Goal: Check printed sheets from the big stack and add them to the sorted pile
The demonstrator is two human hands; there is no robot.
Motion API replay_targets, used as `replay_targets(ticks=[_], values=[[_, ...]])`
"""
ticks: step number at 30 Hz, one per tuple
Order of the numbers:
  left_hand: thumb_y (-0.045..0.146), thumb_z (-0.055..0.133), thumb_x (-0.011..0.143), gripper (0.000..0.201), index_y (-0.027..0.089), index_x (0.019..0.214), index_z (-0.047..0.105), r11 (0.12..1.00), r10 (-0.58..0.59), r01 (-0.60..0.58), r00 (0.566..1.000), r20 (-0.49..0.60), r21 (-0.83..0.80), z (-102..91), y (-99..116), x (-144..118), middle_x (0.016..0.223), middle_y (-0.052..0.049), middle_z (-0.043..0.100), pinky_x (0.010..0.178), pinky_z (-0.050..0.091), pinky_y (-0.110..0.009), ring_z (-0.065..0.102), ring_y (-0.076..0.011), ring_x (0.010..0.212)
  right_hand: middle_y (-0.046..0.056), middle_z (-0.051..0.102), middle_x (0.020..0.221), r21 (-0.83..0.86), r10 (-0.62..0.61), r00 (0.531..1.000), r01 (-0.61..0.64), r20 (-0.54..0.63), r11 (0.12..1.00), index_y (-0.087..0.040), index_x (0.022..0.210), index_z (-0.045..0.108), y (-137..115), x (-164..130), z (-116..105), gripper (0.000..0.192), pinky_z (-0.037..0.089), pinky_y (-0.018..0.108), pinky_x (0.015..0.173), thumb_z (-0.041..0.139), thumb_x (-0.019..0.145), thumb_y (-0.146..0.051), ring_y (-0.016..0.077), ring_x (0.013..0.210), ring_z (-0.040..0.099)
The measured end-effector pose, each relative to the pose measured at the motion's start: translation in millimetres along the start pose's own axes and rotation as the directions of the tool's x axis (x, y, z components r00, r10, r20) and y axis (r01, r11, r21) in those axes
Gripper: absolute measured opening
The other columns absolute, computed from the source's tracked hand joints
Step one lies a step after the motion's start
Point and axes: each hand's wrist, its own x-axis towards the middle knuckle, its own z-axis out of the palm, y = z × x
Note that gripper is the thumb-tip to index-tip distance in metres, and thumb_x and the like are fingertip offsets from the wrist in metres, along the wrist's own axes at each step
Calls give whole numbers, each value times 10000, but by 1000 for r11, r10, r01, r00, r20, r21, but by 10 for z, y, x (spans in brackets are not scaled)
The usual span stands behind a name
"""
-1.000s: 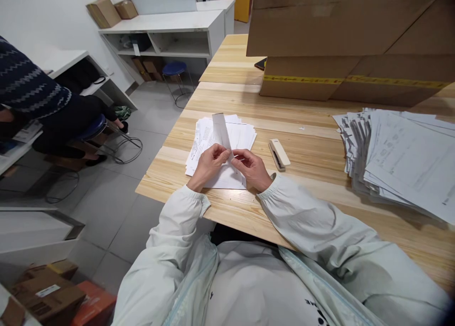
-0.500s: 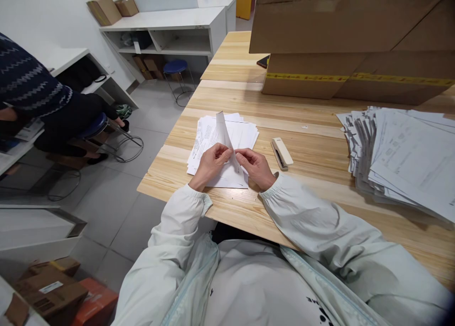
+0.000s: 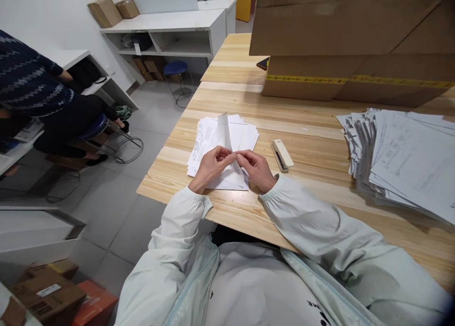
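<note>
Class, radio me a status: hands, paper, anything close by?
Left hand and right hand both pinching folded sheet. Sheet upright over small paper stack. Stapler beside right hand, untouched.

Stapler (image 3: 282, 154) — cardboard boxes (image 3: 350, 41) behind

I see a bench (image 3: 313, 141) of pale wood, its planks smooth with a soft sheen and visible grain. The folded sheet (image 3: 224, 131) is thin matt white paper, as is the stack (image 3: 408, 160) to the right. The stapler (image 3: 282, 154) looks like smooth cream plastic. The boxes (image 3: 348, 41) are matt brown cardboard, one banded with glossy yellow tape. My sleeves are pale, soft cloth.
</note>
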Motion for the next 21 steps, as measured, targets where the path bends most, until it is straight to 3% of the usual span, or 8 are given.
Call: replay_targets(ticks=[5, 11, 21], values=[[523, 660, 821, 358, 171, 887, 668, 1000, 3, -3, 1000, -10, -1, 4, -22, -2, 865, -43, 696, 735, 460, -301, 608, -161, 783, 37, 718, 906, 29, 8, 1000, -8, -4, 1000, -201, 934, 739, -9, 1, 11, 354, 504, 310, 761, 671, 828, -532, 157, 821, 626], [500, 607, 857, 324, 182, 885, 664, 999, 21, -21, 1000, -9, 37, -4, -79, 22, 866, -44, 702, 763, 469, -314, 621, -173, 805, 26, 712, 819, 71, 60, 998, -60, 4, 996, -213, 939, 732, -6, -3, 22, 407, 507, 309, 692, 798, 693, -531, 156, 747, 617], [503, 567, 879, 324, 190, 852, 647, 999, 24, -24, 1000, -16, 33, 0, -94, 24, 833, -44, 692, 786, 490, -322, 631, -181, 811, 34, 712, 848, 33, 27, 1000, -27, -10, 999, -207, 933, 741, 5, 5, 19, 391, 493, 306, 690, 731, 755, -555, 153, 757, 607]])
